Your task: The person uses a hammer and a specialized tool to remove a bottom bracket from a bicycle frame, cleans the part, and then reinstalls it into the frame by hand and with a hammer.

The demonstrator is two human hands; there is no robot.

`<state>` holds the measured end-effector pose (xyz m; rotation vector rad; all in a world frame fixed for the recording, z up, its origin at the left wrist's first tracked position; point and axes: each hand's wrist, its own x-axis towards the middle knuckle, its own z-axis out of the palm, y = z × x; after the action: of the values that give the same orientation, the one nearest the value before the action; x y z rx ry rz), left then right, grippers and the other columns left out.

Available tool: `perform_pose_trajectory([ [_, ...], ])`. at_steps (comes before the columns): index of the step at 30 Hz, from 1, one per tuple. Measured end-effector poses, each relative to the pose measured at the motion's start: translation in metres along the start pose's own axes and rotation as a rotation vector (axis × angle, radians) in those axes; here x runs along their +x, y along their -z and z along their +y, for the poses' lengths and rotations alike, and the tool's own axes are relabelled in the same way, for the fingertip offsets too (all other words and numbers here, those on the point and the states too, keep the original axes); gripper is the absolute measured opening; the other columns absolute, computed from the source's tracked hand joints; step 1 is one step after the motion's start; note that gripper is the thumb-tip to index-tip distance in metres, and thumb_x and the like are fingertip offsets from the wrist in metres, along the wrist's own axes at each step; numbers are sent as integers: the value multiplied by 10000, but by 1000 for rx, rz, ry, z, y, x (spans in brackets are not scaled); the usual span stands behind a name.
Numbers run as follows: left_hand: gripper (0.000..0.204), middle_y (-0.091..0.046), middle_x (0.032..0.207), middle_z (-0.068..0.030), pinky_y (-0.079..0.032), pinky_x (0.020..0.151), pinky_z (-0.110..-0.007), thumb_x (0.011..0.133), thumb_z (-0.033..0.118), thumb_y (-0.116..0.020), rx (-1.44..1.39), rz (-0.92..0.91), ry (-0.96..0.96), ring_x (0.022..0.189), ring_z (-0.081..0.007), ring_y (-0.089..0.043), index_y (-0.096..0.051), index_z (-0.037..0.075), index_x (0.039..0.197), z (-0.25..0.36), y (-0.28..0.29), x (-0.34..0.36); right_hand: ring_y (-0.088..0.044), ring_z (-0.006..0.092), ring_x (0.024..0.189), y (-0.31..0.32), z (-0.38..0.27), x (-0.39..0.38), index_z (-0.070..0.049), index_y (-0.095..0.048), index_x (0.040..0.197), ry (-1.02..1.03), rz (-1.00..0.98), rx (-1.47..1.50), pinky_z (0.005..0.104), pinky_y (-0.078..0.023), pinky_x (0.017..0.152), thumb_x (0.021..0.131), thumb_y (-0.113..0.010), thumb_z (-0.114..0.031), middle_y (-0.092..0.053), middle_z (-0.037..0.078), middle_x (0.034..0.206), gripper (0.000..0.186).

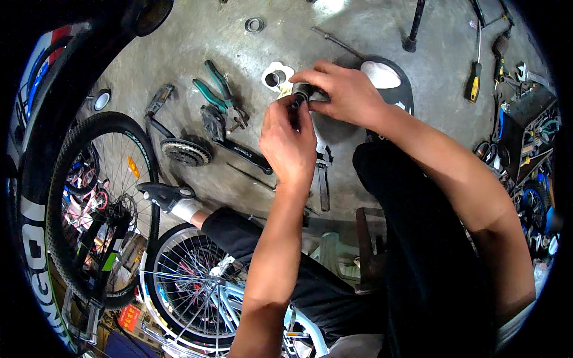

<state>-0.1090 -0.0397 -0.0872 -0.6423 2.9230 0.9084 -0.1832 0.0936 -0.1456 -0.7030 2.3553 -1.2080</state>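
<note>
Above the concrete floor, my left hand point(285, 140) and my right hand point(349, 98) meet with fingers closed on a dark cylindrical metal part point(302, 90). My fingers cover much of it, so its exact kind is hidden. Just beyond my left fingertips, a short metal sleeve point(268, 79) rests on a white scrap. An adjustable wrench point(324, 185) lies to the right of my left wrist. To the left are green-handled pliers point(207, 92), a black crank arm point(246, 156) and another crank with a chainring point(186, 153).
A metal ring point(254, 25) lies at the far side. At right are a yellow-handled screwdriver point(474, 83) and a dark tool box point(530, 128) full of tools. A bicycle wheel point(67, 179) and frame stand at left; another spoked wheel point(156, 262) is below. My feet flank the parts.
</note>
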Motion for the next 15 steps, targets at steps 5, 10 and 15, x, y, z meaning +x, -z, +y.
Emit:
perform_pose_trajectory([
  [5,174,-665,935,-136,-512,693,-441,904,153,-691,-37,-23,33,784,-346,-660,-639,34,1021,0,-2,-2,-674,285,888,-2,-2,3,-202,-651,1184,-44,-101,-92,394,-557,730,746,-793,-170,-629,48,1031,461],
  [10,181,-700,898,-128,-541,695,-380,880,130,-729,33,33,-66,745,-287,-692,-650,22,1003,-2,-3,1,-677,300,873,-7,6,4,-178,-640,1136,-39,-34,-49,406,-561,723,744,-789,-183,-628,56,1028,418],
  [15,183,-696,912,-128,-541,696,-377,879,123,-731,67,39,-92,750,-282,-692,-649,19,1006,-2,-4,0,-680,314,863,-8,7,4,-178,-628,1138,-36,-39,-66,421,-567,716,744,-789,-198,-625,65,1020,426],
])
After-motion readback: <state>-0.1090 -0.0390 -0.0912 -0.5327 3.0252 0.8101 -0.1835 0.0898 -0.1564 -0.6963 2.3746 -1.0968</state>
